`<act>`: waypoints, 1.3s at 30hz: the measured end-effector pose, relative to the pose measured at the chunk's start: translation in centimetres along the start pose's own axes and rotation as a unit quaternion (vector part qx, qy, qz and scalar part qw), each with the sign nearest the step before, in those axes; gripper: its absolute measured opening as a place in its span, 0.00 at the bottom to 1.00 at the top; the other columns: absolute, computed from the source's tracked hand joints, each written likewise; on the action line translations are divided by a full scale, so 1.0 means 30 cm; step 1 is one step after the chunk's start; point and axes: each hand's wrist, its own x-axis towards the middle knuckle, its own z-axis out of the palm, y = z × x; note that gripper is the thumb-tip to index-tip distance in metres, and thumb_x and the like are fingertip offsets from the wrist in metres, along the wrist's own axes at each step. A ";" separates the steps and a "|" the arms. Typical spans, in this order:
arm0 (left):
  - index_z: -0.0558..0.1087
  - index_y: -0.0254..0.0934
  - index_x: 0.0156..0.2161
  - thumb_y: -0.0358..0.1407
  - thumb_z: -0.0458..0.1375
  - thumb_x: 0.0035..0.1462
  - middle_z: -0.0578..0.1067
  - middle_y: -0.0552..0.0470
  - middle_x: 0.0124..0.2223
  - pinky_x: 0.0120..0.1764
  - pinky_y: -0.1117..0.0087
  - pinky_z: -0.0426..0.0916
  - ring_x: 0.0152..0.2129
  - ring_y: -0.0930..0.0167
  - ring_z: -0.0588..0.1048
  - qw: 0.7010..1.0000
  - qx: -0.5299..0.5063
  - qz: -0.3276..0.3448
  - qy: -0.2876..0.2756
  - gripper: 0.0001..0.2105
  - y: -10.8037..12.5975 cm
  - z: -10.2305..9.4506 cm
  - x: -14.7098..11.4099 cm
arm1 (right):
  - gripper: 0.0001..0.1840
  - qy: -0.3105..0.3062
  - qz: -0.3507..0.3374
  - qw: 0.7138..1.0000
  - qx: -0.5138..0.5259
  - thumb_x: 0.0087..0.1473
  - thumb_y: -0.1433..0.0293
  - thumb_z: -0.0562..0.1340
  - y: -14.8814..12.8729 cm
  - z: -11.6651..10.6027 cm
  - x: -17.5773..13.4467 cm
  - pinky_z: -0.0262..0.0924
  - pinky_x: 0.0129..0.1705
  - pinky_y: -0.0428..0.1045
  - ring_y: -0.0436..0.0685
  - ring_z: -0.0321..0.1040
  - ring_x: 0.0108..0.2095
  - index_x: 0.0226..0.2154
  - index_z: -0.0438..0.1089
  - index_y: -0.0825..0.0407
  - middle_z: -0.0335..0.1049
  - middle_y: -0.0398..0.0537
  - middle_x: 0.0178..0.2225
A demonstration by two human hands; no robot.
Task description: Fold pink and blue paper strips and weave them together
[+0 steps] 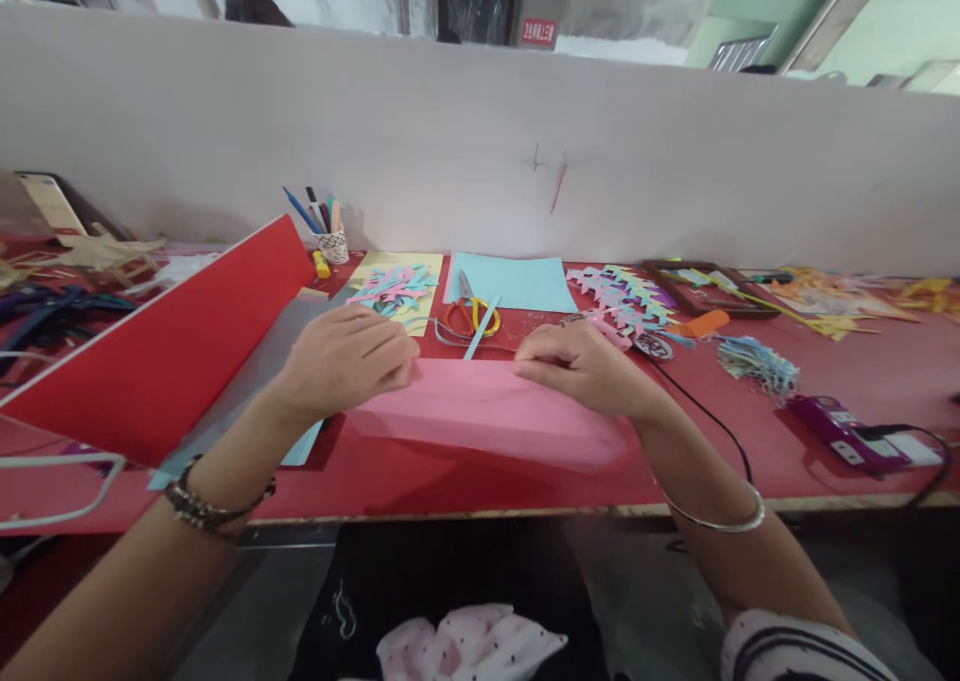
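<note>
Gripping thin, straight-edged pink paper [472, 401]

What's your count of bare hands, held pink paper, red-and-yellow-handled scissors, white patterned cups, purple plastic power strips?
Left hand, right hand: 2
Pink paper sheet, apparently folded: 1
Scissors: 1
Cup: 1
Power strip: 1
Total: 6

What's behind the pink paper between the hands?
Behind the pink paper lie scissors with red and yellow handles and a light-blue strip. What it covers on the red tabletop is hidden.
</note>
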 end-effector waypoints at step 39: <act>0.67 0.36 0.22 0.38 0.45 0.58 0.72 0.59 0.20 0.27 0.75 0.57 0.18 0.78 0.67 0.904 -0.325 -0.220 -0.167 0.17 0.115 -0.001 0.080 | 0.07 0.068 -0.040 0.981 -0.175 0.39 0.77 0.50 -0.003 0.063 0.014 0.49 0.27 0.42 0.44 0.44 0.17 0.15 0.55 0.52 0.47 0.35 0.13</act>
